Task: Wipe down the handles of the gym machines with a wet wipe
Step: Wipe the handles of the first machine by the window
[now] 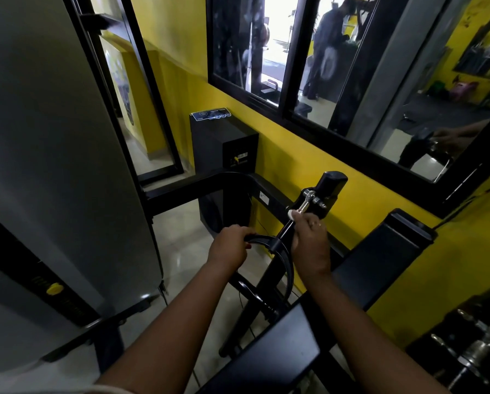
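Nearest: black seat pad (pixel 269 354), bottom centre, cut off by the lower edge. Both bare forearms reach over it toward the far wall.

Left: grey machine shroud (pixel 53 137) fills the near-left side. There is a yellow knob (pixel 54 288) on its dark strip, with markings too blurred to read.

Left hand (pixel 229 247): knuckles up, fingers curled over the far-left end of the curved handle (pixel 288 268), gripping it. The handle arcs from that hand to the right and back toward the camera. Its near end is lost behind the frame.

Straight bar (pixel 284 231): long axis runs diagonally, near-left and low to far-right and high. It points up toward a black upright post, with a chrome pin (pixel 306 201) at the joint.

Wet wipe (pixel 290 214): a small white patch on the bar just below the chrome pin. Most of it is hidden inside the hand, so its fold cannot be made out.

Right hand (pixel 309 240): back of hand toward the camera, fingers wrapped round the bar, fingertips pinching the wipe against it. A ring shows on one finger.

Right: black back pad (pixel 386 251) angles toward the yellow wall. Above it, the mirror (pixel 380 66) shows dim reflections. Dumbbells (pixel 471 351) are at near right, dark and partly cropped.
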Demonstrator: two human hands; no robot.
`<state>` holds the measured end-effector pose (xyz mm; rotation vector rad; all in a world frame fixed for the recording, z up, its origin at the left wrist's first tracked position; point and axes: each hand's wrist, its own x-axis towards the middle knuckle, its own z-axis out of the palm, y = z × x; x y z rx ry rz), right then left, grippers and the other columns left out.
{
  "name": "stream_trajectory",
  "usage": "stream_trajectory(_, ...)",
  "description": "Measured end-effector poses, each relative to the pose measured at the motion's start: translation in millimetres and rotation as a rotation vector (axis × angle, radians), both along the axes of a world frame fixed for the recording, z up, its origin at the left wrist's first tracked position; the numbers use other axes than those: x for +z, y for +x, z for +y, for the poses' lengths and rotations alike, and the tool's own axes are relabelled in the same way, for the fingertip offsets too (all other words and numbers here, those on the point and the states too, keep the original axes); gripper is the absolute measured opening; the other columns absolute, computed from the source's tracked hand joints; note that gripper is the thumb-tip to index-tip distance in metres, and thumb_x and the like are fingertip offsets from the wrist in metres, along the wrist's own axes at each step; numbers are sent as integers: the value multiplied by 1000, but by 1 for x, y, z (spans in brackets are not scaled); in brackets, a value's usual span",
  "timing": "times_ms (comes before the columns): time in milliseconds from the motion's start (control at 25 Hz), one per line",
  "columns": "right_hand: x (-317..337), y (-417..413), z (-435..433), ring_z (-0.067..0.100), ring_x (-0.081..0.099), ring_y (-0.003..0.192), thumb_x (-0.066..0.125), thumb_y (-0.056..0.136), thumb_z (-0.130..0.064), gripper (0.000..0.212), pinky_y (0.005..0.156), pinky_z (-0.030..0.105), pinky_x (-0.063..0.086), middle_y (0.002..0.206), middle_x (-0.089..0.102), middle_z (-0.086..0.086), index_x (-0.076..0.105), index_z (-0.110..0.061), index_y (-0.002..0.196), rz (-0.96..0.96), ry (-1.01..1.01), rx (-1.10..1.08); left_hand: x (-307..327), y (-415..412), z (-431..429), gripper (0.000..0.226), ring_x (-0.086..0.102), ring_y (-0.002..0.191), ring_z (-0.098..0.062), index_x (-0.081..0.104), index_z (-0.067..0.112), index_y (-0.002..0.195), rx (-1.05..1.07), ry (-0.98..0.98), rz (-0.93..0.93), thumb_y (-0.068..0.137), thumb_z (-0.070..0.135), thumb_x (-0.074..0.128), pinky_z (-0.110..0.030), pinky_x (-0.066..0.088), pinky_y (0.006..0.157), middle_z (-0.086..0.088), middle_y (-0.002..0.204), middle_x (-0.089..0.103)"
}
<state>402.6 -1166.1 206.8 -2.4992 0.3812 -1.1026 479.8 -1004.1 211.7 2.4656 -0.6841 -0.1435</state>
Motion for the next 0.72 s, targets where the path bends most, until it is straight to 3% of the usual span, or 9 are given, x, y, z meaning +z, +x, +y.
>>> stream_trajectory(80,-7,-17,21,8,55,96,59,89,0,23,80,8,42,105,62,1,64,-11,110,6,304,40,-2,1,-1,45,62,101,-17,66,30,120,6,-3,4,88,0,61,-39,52,87,0,112,64)
stream_trajectory(120,-8,-19,23,6,57,90,59,91,-6,16,77,8,44,101,64,-3,63,-14,104,14,455,15,-3,2,-1,46,62,101,-18,67,30,120,7,-2,7,87,-2,60,-40,52,88,-1,112,64)
stream_trajectory(240,-8,1,2,15,63,76,66,88,-15,7,71,33,54,93,70,7,62,-19,91,24,988,-130,-7,2,-3,51,62,101,-20,67,30,119,14,-14,30,85,-7,57,-42,52,88,-3,111,65)
stream_trajectory(360,-1,14,-3,19,61,70,64,89,-5,10,58,28,53,92,67,16,60,-13,85,-101,1467,-120,-11,4,-3,53,64,98,-18,69,32,117,14,-37,50,84,-8,57,-42,53,86,-2,109,66)
stream_trajectory(480,1,2,10,19,59,65,57,92,1,10,46,21,52,81,64,11,60,-8,94,15,1663,-9,-15,6,-3,51,66,93,-16,70,32,114,23,-66,80,84,-7,58,-42,55,84,0,105,67)
stream_trajectory(600,6,0,3,17,62,61,49,95,3,20,50,22,54,76,67,7,63,-11,97,144,1756,182,-14,4,-3,49,66,93,-16,69,33,114,33,-83,84,85,-5,58,-41,55,84,0,105,67)
stream_trajectory(720,9,18,-6,16,66,64,46,92,11,27,56,25,57,82,66,10,64,-9,95,46,1918,260,-12,3,-3,49,63,98,-18,68,35,117,34,-46,57,86,-2,59,-40,54,85,1,108,66)
